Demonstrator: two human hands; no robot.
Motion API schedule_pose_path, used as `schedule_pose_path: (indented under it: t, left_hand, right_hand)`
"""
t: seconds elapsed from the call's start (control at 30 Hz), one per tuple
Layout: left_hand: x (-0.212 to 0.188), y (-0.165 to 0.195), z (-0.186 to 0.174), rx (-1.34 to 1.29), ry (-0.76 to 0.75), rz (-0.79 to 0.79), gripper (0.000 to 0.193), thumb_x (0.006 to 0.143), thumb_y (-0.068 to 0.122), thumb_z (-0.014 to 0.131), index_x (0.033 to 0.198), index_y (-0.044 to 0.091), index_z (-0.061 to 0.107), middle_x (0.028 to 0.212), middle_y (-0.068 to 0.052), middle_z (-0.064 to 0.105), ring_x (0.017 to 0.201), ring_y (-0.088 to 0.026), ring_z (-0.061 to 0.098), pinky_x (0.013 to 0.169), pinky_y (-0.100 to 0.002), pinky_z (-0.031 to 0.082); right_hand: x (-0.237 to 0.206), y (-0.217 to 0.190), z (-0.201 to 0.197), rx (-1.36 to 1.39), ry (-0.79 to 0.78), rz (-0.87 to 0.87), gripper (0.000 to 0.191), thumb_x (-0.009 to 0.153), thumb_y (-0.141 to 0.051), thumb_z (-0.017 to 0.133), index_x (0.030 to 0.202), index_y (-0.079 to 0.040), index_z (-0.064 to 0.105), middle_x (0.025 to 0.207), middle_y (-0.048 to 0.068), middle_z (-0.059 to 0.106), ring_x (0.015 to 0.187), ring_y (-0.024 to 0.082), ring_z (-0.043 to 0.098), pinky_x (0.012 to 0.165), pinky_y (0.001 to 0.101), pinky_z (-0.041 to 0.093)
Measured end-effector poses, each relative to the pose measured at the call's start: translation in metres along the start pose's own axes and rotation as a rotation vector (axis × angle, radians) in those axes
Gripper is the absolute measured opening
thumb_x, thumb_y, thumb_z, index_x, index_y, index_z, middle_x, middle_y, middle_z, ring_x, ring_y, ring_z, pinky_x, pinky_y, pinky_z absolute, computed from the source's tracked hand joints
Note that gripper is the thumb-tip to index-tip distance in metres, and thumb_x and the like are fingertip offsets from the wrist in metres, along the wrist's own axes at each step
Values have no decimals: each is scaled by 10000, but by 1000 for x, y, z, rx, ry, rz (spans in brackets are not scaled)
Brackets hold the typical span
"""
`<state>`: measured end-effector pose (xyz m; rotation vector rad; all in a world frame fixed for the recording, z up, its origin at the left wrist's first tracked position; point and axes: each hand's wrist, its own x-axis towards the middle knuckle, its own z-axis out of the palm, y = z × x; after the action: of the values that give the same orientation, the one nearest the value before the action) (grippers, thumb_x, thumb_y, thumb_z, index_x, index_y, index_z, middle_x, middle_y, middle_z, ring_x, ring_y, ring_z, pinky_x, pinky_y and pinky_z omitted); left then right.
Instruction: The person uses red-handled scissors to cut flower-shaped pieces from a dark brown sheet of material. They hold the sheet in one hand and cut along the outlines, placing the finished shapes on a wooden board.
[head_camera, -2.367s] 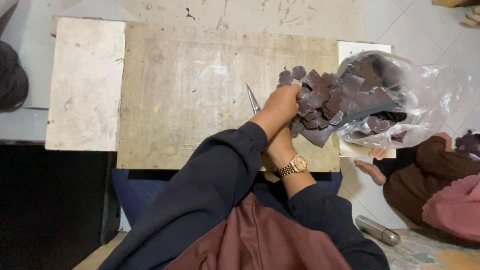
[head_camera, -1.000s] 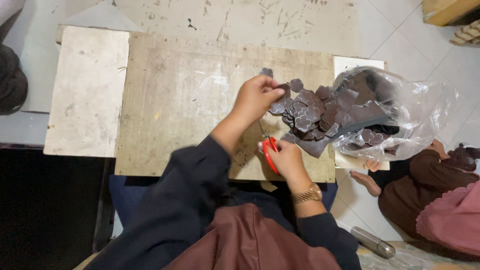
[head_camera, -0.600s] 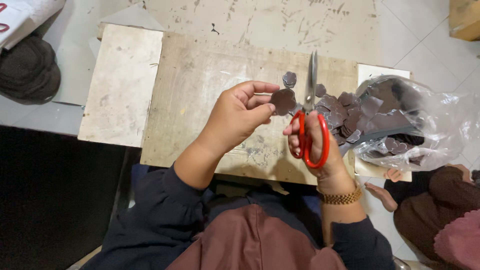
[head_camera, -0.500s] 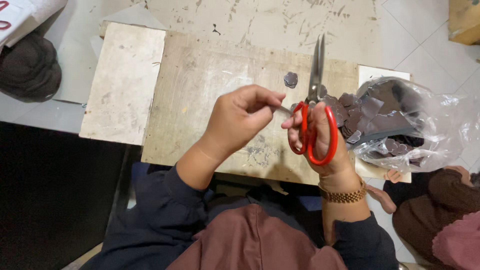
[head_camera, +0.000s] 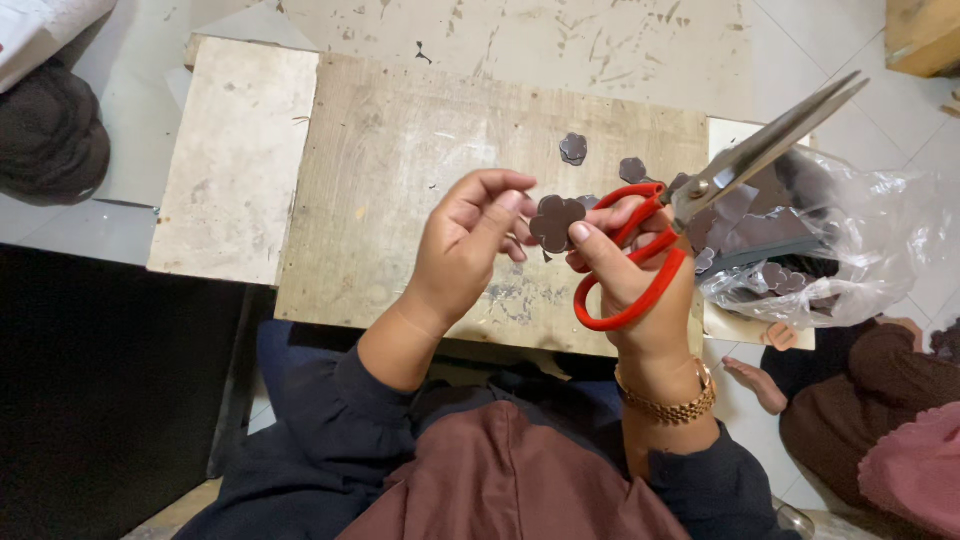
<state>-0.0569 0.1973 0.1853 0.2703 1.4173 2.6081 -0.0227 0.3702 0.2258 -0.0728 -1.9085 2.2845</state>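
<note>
The left hand (head_camera: 465, 245) pinches a small dark flower-shaped piece (head_camera: 556, 221) between thumb and fingertips, holding it up above the bench (head_camera: 400, 180). The right hand (head_camera: 630, 275) meets it from the other side: its thumb tip rests on the edge of the same piece, while the other fingers are hooked through the red loops of a pair of scissors (head_camera: 700, 200). The blades point up and away to the right, closed or nearly so, well clear of the piece.

Half a second ago the scissors stood upright with the blades just beside the piece; now they have swung outward and both hands have drawn together on the piece, which looks fully shaped with rounded lobes. That suggests the cutting of this piece is over and it is being checked or handed between fingers, though this is a judgement only.

On the bench beyond the hands lie two more small dark flower shapes, one (head_camera: 573, 148) further out and another (head_camera: 632, 169) near the scissor handles. To the right a clear plastic bag (head_camera: 860, 250) spills a heap of dark cut scraps (head_camera: 745, 215) onto a pale board. A gold wristwatch (head_camera: 668, 405) circles the right wrist. At the far right edge, another person's foot (head_camera: 757, 382) shows on the tiled floor.
</note>
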Motion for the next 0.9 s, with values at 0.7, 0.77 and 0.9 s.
schedule_pose_path:
  t: [0.7,0.77,0.9]
  left_hand:
    - [24,15,25,-57,77,90,124,963,147,710,1031,98,619,952,-30,725,881,-114,739,705,-248,555]
    - [30,14,24,-32,92,83,104,950,132,702,993,98,614,939,-33,734,865,-109,740,693,-238,545]
    - [46,3,26,-4,124,146,131,975,74,736,979,59,606,912,-45,701,784,-75,602,688,-232,490]
  right_hand:
    - [-27,39,-13,-40,-251,61,385,1009,-261,644,1283,-24,512,1121,65,597,980,131,598,879,296,524]
    - [-26,42,-9,-36,-327,69,432,1001,-291,644,1308,-29,486,1156,50,572,1058,124,580,916,308,525]
    - [-24,46,-10,-210,-387,32,451,1012,-344,640,1273,6,527,1164,54,586,1016,130,570,902,305,507]
